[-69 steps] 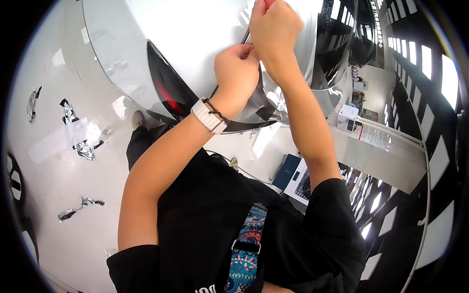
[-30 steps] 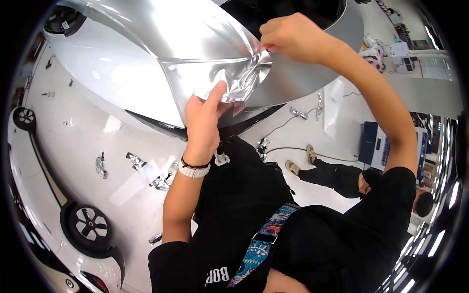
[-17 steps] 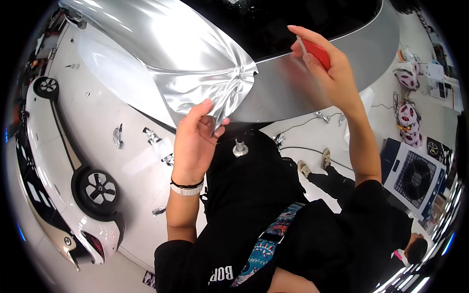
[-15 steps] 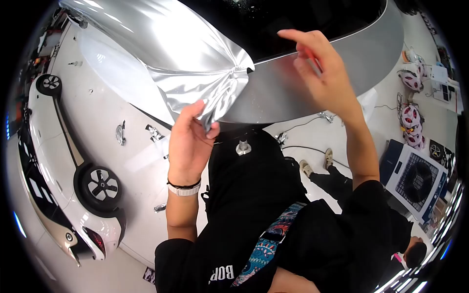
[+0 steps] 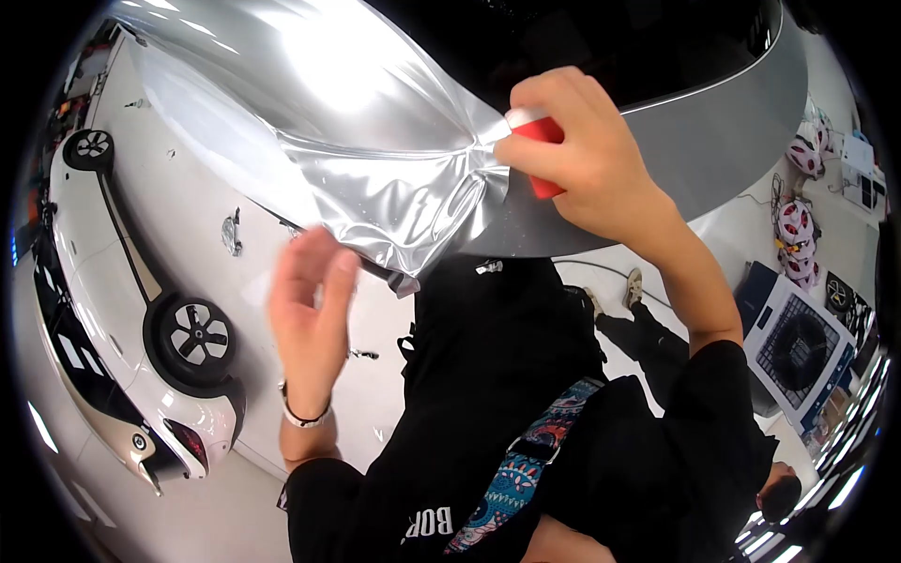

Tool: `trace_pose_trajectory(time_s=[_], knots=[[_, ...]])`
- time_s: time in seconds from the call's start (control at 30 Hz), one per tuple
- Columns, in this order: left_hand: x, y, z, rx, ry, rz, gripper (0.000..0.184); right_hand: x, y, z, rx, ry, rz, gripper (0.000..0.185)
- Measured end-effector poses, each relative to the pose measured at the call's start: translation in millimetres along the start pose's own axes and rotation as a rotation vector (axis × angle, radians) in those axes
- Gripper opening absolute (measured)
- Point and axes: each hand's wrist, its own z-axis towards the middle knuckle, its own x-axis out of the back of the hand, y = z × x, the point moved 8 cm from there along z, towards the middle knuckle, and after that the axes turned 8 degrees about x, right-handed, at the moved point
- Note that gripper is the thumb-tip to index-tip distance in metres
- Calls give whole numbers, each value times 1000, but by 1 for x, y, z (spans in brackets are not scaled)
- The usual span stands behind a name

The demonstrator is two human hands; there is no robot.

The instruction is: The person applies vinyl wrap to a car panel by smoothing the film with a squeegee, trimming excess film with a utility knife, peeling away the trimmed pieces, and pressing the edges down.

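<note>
A sheet of glossy silver wrap film [image 5: 375,202] covers the car panel on the left, with creases fanning out from its gathered right end. My right hand [image 5: 587,155] is closed on a red squeegee [image 5: 542,155], its thumb and fingertips at that gathered end of the film. Whether they also pinch the film is hidden. My left hand [image 5: 312,305], blurred, is off the film just beside its lower edge, thumb and fingers apart and nothing visible in it. The matte grey car panel [image 5: 694,155] lies bare to the right, below dark glass [image 5: 619,47].
A white car [image 5: 122,281] stands at the left. Foil-like scraps [image 5: 231,233] lie on the pale floor. At the right are a person's legs [image 5: 638,342], a large fan unit [image 5: 798,347] and pink-and-white rounded objects [image 5: 796,235]. A cable [image 5: 610,270] crosses the floor.
My left hand has let go of the film's lower edge and moved down-left. My right hand has come left and down to the film's gathered end, with the red squeegee now plainly visible.
</note>
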Motion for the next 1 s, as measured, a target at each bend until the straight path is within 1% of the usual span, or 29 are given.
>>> trace_pose_trajectory(time_s=[0.07,0.1,0.13,0.17,0.2,0.23,0.27,0.33,0.37,0.47,0.53,0.6,0.73,0.8,0.93,1.0], knots=[[5,57,13,-437,108,343,19,3,4,5,-25,50,28,24],[-11,80,22,-527,0,407,14,0,7,5,-6,84,15,24],[-29,101,31,-624,-111,468,10,7,4,14,28,58,-7,18],[-41,115,43,-630,-126,472,10,7,4,17,1,-1,10,30],[-66,127,48,-702,-223,593,8,6,4,18,-25,-60,28,42],[-86,131,52,-772,-318,715,7,6,5,16,-34,-54,24,42],[-94,130,63,-775,-326,722,7,7,6,13,-38,-36,27,42],[-118,121,65,-881,-496,869,10,7,7,8,-51,-7,37,43],[-122,118,65,-849,-503,899,10,7,7,6,-52,12,37,41],[-138,118,58,-880,-542,980,12,9,7,-4,-69,65,34,37],[-145,117,58,-851,-560,1021,11,11,7,-9,-80,96,21,35],[-146,112,68,-698,-566,910,12,11,6,-12,-70,108,7,31],[-155,114,73,-632,-610,885,15,9,5,-13,-57,130,4,30],[-160,111,76,-562,-595,958,19,10,4,-14,-47,139,-3,31],[-168,116,77,-543,-605,972,19,12,4,-16,-17,151,-33,32],[-169,113,77,-514,-615,1039,20,10,3,-19,-20,90,-96,32]])
